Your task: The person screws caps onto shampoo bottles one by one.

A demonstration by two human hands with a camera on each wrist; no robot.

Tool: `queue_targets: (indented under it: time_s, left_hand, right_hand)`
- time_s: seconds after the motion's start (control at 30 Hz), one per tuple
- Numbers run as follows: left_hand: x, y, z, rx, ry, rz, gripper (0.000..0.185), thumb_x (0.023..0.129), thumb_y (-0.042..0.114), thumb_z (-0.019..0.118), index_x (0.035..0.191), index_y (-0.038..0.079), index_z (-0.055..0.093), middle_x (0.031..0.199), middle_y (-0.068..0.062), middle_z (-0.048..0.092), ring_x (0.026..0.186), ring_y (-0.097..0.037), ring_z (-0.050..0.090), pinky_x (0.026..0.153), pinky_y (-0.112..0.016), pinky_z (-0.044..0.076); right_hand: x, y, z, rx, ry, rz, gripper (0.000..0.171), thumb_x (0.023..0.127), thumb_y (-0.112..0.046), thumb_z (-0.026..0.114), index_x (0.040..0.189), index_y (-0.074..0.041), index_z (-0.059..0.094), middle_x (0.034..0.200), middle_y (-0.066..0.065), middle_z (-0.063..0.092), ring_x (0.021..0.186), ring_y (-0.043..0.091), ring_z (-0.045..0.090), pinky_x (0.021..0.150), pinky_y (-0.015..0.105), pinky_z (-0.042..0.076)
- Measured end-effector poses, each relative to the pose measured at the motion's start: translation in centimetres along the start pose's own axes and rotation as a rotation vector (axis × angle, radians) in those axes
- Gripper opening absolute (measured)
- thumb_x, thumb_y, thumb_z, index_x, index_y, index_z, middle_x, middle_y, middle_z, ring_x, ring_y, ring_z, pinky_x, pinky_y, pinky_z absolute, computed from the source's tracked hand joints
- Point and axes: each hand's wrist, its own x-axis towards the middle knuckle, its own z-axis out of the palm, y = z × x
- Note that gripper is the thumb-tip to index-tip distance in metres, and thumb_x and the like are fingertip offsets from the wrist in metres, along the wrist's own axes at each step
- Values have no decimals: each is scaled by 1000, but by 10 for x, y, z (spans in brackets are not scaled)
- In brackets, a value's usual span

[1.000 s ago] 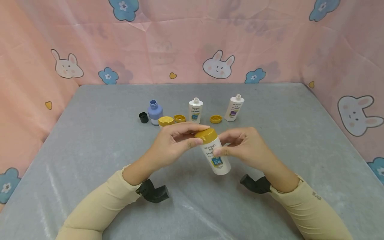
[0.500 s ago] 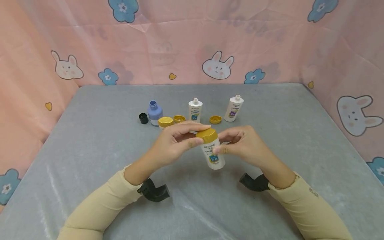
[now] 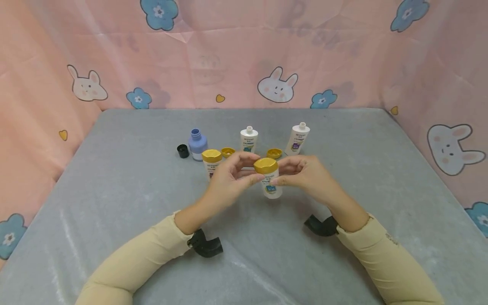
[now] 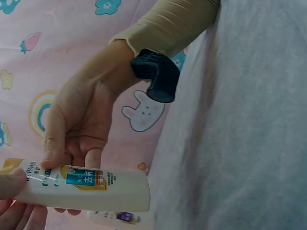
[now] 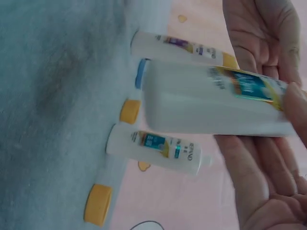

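Your left hand (image 3: 228,180) pinches the yellow cap (image 3: 265,165) of the white bottle (image 3: 272,186) between thumb and fingers, while your right hand (image 3: 305,176) has its thumb and fingers curled round the bottle's body. The bottle stands upright between both hands, held over the grey worktop (image 3: 114,190). Just beside your left hand stands a capped bottle (image 3: 212,162). Beyond are two uncapped white bottles (image 3: 248,139), a blue bottle (image 3: 197,144), loose yellow caps (image 3: 273,153) and a black cap (image 3: 183,151).
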Motion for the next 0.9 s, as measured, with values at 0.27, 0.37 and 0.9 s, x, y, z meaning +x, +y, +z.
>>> queue_targets:
  time_s: [0.27,0.37,0.9]
  left_hand:
    - [2,-16,5,42,8,-25,31,87,-4,71,117,-2,62,120,-18,66,112,-29,66,93,-24,58]
    - [2,-19,7,55,10,-14,31,86,-4,73,116,-2,63,118,-18,67,111,-29,67,92,-24,58]
    - [2,-27,10,95,-17,34,32,84,0,77,114,-2,65,115,-17,70,108,-28,69,91,-23,58]
  right_hand:
    - [5,5,-2,-125,-30,57,33,80,-21,84,106,-5,74,109,8,76,105,20,71,90,37,57]
    - [6,6,-2,-153,-37,66,31,80,-22,84,104,-5,74,109,7,76,105,20,71,89,35,56]
    - [14,15,-11,-146,-146,26,28,80,-9,81,104,2,71,109,12,76,108,24,71,92,37,57]
